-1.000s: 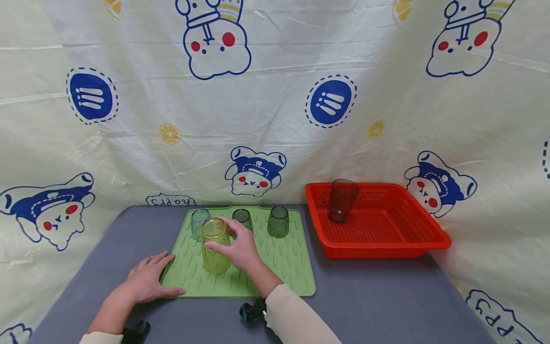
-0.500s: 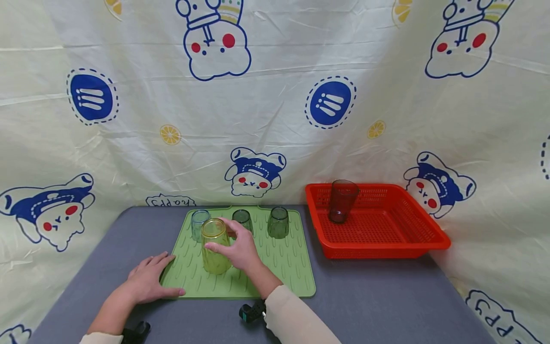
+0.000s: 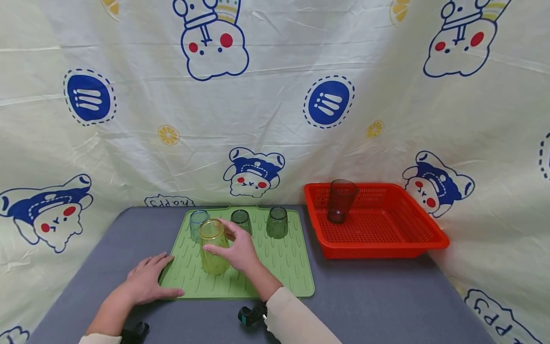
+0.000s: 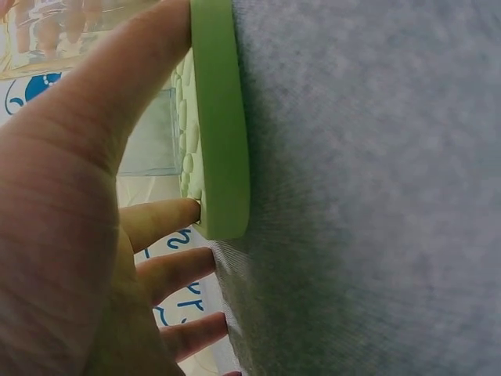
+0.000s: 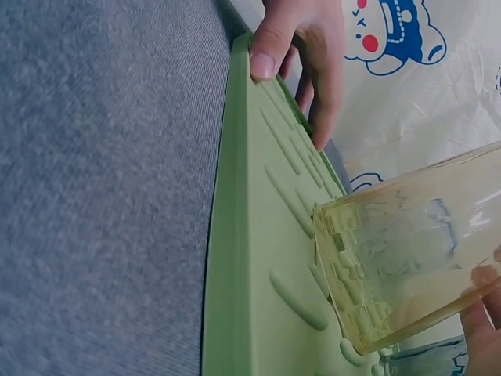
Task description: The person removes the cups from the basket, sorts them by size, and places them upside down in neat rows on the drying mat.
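My right hand [image 3: 241,249] holds a yellow glass [image 3: 212,260] between thumb and fingers. The glass stands at the left part of the green drying mat [image 3: 279,267], and in the right wrist view its lower end meets the ridged surface. At the mat's front left corner my left hand [image 3: 146,282] rests with fingers spread. In the left wrist view its thumb touches the mat's edge, while some fingers reach past the corner onto the table. Behind the yellow glass is a light blue glass [image 3: 195,224], partly hidden. A dark green glass [image 3: 241,217] is partly covered by my right hand.
Another dark green glass [image 3: 277,223] stands at the mat's back right. A red plastic basket [image 3: 386,252] sits to the right, with a tall dark glass [image 3: 341,200] leaning inside. The grey tabletop [image 3: 365,296] ends against a patterned cloth backdrop [image 3: 275,114].
Both hands and the yellow glass stay in place. The whole head view has shifted very slightly to the left.
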The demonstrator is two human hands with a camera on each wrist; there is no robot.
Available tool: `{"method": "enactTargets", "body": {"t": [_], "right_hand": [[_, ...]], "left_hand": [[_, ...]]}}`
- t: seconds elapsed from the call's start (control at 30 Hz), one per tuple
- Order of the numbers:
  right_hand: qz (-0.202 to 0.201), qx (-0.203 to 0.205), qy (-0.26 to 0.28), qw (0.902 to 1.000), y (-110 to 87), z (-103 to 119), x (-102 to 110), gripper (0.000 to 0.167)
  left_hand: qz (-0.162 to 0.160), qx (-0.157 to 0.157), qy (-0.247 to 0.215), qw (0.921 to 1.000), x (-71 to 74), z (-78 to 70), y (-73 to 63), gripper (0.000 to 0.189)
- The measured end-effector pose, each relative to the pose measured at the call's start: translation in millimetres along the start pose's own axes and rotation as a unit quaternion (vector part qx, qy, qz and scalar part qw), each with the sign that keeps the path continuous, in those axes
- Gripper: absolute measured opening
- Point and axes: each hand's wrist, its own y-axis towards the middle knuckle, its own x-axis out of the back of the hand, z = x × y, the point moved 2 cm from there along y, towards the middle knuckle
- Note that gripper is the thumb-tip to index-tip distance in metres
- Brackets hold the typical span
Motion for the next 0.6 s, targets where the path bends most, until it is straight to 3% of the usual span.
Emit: {"method": "enactTargets", "body": {"t": [0.33, 0.6], "right_hand": [[0.026, -0.022, 0.016, 0.9993, -4.7, -3.6, 1.5, 0.077], [0.023, -0.026, 0.047, 0.9983, -16.5, -13.8, 7.3, 0.074]], "left_hand": [[-0.001, -0.002, 0.004, 1.0, -2.3, 2.1, -0.4, 0.109], [-0.009, -0.008, 0.003, 0.9999, -2.6, 2.1, -0.6, 0.108]]}}
